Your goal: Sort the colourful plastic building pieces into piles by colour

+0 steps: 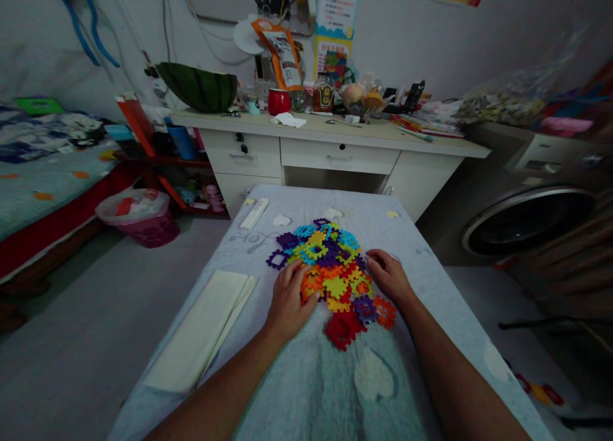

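A heap of colourful interlocking plastic tiles (335, 288) with notched edges lies in the middle of the cloth-covered table. Purple, blue and green pieces lie mostly at the far side, and orange, yellow and red ones nearer me. My left hand (288, 298) rests at the heap's left edge, fingers apart and touching the orange tiles, gripping none that I can see. On the right side, my right hand (390, 278) lies on the cloth beside the heap with its fingers loosely bent and parted. A red tile cluster (343, 329) sits closest to me.
A folded cream cloth (198, 332) lies on the table's left, with a white remote-like object (254, 214) beyond it. Behind stands a white desk (335, 134) carrying a watermelon half (198, 89), a red mug (278, 101) and jars. At right is a washing machine (531, 192).
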A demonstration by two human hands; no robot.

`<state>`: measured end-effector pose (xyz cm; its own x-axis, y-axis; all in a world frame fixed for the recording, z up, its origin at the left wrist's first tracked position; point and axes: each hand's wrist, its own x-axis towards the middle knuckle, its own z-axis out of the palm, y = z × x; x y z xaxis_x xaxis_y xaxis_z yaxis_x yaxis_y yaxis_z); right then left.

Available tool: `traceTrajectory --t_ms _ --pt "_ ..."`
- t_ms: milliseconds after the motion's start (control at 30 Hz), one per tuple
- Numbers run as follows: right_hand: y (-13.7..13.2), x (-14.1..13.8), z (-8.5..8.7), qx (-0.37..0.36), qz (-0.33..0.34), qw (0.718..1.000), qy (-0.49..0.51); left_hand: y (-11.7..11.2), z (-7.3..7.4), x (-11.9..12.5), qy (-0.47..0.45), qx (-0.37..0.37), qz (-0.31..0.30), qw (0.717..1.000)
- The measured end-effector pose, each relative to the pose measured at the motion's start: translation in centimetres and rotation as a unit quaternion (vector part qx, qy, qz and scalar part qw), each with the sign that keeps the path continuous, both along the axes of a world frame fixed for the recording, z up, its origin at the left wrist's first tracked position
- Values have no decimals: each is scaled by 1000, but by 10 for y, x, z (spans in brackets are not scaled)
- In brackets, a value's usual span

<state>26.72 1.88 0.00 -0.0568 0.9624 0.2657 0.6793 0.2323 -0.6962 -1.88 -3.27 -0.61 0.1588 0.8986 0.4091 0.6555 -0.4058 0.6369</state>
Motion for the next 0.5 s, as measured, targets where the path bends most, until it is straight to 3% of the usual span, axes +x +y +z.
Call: traceTrajectory --t_ms 167,333,500 --pt "3 -7 -6 -53 40 990 127 2 -2 0 11 -4 -6 1000" --pt "6 -12 -6 -68 36 973 217 1 -5 -3 12 -4 -10 1000" --pt "4 -10 -3 -99 10 931 352 2 -1 -8 16 2 4 1000"
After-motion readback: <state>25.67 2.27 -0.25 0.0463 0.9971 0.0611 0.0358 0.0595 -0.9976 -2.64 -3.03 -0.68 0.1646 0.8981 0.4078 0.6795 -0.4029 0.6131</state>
